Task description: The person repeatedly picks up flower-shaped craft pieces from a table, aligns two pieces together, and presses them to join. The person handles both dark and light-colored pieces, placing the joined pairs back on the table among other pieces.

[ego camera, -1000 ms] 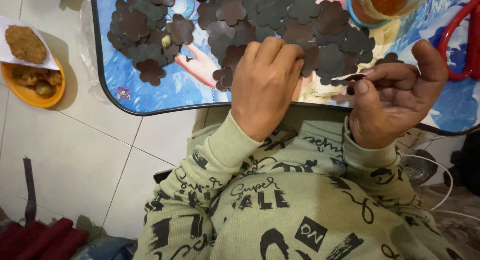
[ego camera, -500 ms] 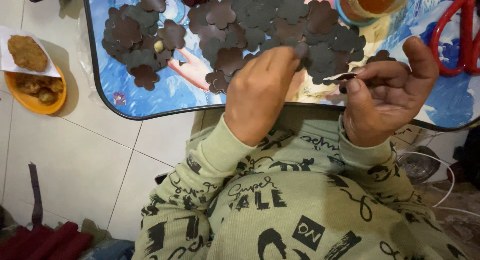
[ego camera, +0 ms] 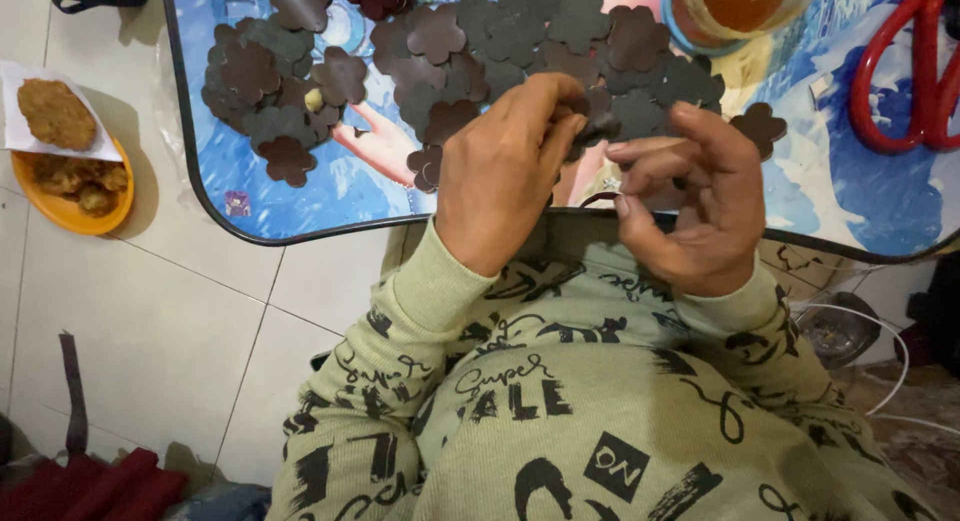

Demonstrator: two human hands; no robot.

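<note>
At the near edge of the blue picture-printed counter [ego camera: 300,216], the left hand [ego camera: 505,171] and the right hand [ego camera: 690,196] met, both pinching one dark brown flower-shaped leather cutout [ego camera: 600,126] between their fingertips. Behind them lay a heap of similar dark flower cutouts [ego camera: 440,51]. Red-handled scissors [ego camera: 900,81] rested near the right edge.
</note>
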